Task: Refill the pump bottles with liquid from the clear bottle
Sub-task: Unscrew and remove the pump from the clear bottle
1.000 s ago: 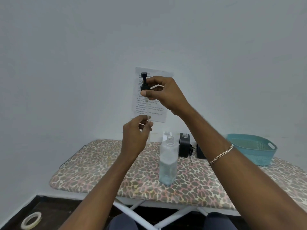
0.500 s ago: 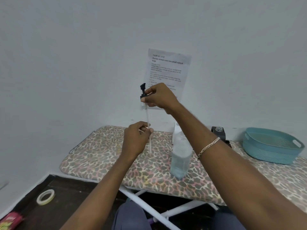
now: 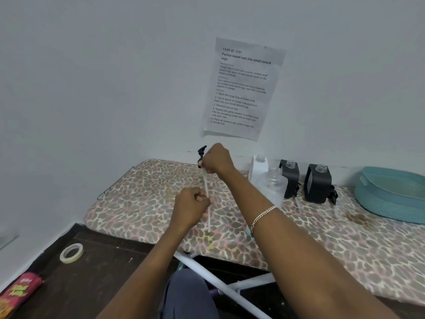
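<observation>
Two hands hold one black pump head with a long translucent dip tube [image 3: 206,187] in the air above the leopard-print padded ironing board [image 3: 142,203]. The right hand [image 3: 217,160] has its fingers closed around the black collar at the top, the nozzle sticking out to the left of the fist. The left hand [image 3: 192,207] pinches the tube lower down between thumb and fingers, and the tube's free end hangs just below it.

One clear plastic bottle [image 3: 274,187], uncapped, stands on the board behind the right forearm. Behind it stand three open pump bottles: one white [image 3: 258,169] and two black [image 3: 290,178] [image 3: 318,186]. One teal woven basket [image 3: 393,194] sits at the far right. One roll of tape [image 3: 71,252] lies on the dark floor.
</observation>
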